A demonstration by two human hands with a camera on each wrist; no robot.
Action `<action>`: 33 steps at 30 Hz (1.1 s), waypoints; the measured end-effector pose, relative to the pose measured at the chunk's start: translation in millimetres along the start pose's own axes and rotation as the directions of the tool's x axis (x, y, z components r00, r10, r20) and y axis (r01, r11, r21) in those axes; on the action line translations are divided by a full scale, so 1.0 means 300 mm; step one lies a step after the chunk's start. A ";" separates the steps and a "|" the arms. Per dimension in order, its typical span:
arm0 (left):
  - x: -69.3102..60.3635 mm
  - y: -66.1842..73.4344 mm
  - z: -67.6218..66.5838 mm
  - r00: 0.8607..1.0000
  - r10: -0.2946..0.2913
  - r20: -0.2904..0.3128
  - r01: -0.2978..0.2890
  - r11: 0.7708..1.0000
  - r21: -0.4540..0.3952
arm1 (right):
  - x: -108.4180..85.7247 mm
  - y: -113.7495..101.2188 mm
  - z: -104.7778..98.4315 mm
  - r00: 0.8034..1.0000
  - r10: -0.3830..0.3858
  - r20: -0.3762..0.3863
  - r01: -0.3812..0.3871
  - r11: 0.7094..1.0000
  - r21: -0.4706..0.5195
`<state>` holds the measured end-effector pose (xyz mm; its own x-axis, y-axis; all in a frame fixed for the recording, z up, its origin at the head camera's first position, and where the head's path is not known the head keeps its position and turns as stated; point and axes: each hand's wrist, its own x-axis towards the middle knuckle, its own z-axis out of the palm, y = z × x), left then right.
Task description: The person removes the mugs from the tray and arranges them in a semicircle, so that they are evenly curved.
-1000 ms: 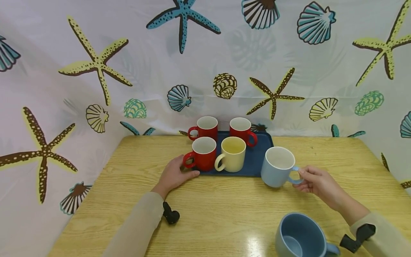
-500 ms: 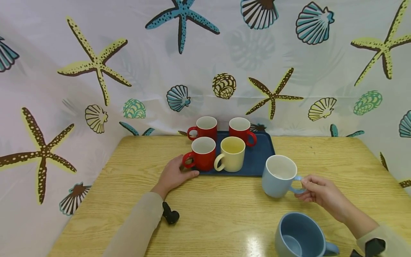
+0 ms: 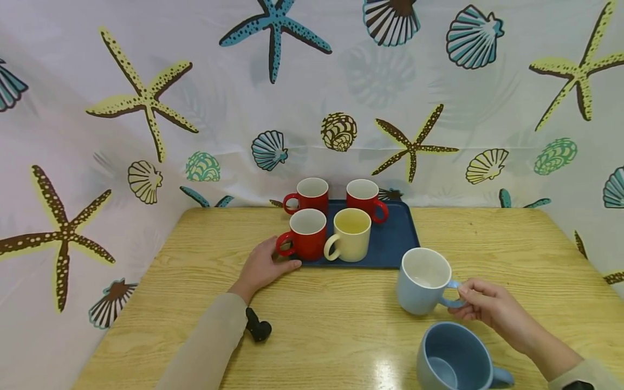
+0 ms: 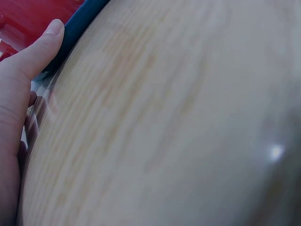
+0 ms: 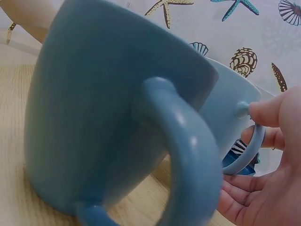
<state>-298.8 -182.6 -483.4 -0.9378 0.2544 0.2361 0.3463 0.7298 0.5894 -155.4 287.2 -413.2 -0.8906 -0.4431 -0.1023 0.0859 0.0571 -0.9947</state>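
Note:
My right hand [image 3: 492, 306] pinches the handle of a light blue mug [image 3: 416, 295] with a white inside. The mug is upright, just in front of the tray's right corner; whether it touches the table I cannot tell. A darker blue mug [image 3: 455, 355] stands nearer, below that hand, and fills much of the right wrist view [image 5: 108, 108]. My left hand [image 3: 260, 268] holds the left front corner of a navy tray [image 3: 392, 238], its thumb [image 4: 40, 49] along the rim. On the tray stand a cream mug [image 3: 353, 241] and red mugs, the nearest red mug [image 3: 311, 241] beside that hand.
Two more red mugs, a left one [image 3: 317, 197] and a right one [image 3: 359, 203], stand along the tray's back. A wooden table [image 3: 312, 325] lies beneath everything. Behind it hangs a sheet [image 3: 302, 108] printed with shells and starfish.
My right hand has drawn the light blue mug from the tray's right front corner toward me, close to the darker blue mug. My left hand stays at the tray.

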 end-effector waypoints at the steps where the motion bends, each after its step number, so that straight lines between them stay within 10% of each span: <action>1: -0.001 0.000 0.000 1.000 -0.001 -0.001 0.001 1.000 0.001 | -0.002 0.003 0.002 1.000 0.004 0.003 -0.004 1.000 0.002; 33: 0.000 -0.013 0.007 1.000 -0.010 -0.003 0.010 1.000 0.016 | -0.056 0.072 0.052 0.997 -0.015 0.077 0.015 1.000 -0.004</action>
<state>-300.1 -184.1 -487.4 -0.9412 0.2447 0.2328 0.3364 0.7422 0.5796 -131.7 282.0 -433.2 -0.8549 -0.5113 -0.0885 0.0707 0.0543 -0.9960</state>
